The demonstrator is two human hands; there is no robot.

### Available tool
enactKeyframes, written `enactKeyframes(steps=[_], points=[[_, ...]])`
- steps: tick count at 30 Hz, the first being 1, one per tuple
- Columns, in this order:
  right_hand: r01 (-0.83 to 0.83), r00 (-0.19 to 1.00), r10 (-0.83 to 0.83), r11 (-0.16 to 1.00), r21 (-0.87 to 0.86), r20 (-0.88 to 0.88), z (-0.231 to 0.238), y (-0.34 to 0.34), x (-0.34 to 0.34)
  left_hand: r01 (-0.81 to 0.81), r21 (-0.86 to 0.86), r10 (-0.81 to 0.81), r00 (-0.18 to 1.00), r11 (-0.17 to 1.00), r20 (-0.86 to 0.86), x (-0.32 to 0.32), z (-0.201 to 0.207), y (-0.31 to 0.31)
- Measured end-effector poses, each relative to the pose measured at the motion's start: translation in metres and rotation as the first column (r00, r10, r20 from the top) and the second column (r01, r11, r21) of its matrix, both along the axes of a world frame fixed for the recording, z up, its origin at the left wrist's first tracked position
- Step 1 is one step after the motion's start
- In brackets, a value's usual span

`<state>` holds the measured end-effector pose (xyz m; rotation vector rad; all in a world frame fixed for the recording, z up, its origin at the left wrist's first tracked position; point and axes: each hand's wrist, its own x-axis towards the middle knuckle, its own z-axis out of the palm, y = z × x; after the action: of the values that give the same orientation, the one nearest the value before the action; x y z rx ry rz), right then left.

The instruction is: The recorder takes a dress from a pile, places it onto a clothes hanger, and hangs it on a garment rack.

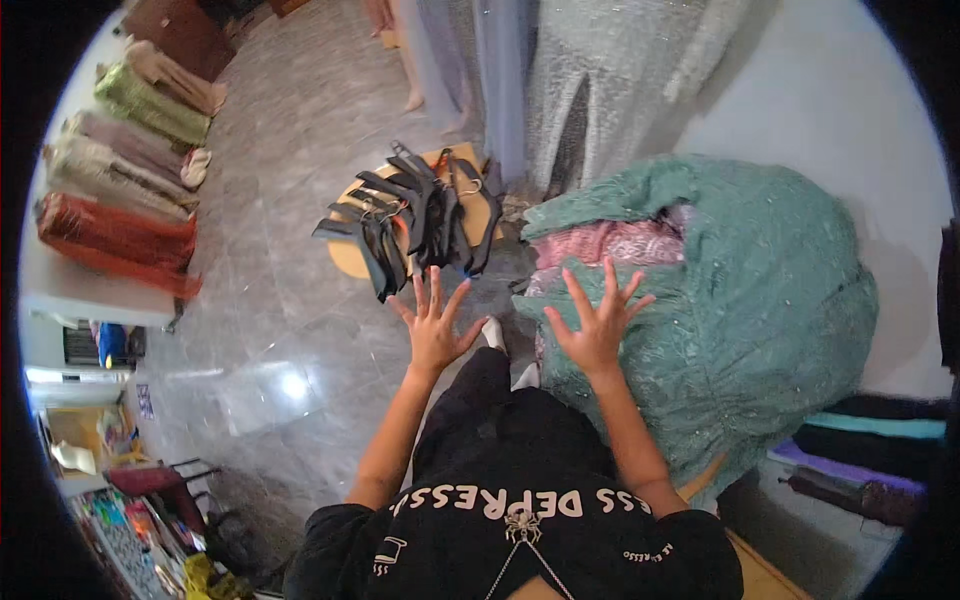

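Both my hands are stretched out in front of me with the fingers spread. My left hand (434, 330) holds nothing and is above the grey floor, just nearer than a pile of black clothes hangers (430, 215). The hangers lie heaped on a round wooden stool top (347, 258). Empty too, my right hand (596, 330) is beside a large heap of green tulle fabric (745, 300), overlapping its left edge in view; touching or apart, I cannot tell. Pink sequinned fabric (610, 245) shows through an opening in the green heap.
Long gowns (600, 90) hang at the far side behind the hangers. More dresses (125, 235) hang along the left wall. A dark red chair (155, 480) and a cluttered table (130, 550) are at the lower left. Folded cloths (870, 430) lie at the right.
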<state>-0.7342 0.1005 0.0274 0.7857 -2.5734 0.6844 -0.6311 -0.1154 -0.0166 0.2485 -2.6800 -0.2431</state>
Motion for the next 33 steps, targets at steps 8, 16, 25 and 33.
enactKeyframes(steps=[8, 16, 25, 33], points=[[-0.174, 0.983, 0.173, 0.985, 0.011, 0.060, -0.038, -0.064, -0.019, -0.201, -0.036, 0.202, 0.979, 0.979, 0.027, 0.018, -0.051, -0.061], [-0.215, 0.972, 0.200, 0.969, 0.121, 0.126, -0.075, -0.146, -0.061, -0.275, 0.009, 0.270, 0.950, 0.961, 0.157, -0.029, -0.110, -0.137], [-0.285, 0.936, 0.222, 0.933, 0.218, 0.273, -0.161, -0.260, -0.117, -0.279, 0.035, 0.249, 0.900, 0.960, 0.357, -0.088, -0.176, -0.218], [-0.339, 0.880, 0.197, 0.898, 0.280, 0.432, -0.260, -0.356, -0.137, -0.291, 0.085, 0.219, 0.856, 0.953, 0.468, -0.113, -0.209, -0.273]])
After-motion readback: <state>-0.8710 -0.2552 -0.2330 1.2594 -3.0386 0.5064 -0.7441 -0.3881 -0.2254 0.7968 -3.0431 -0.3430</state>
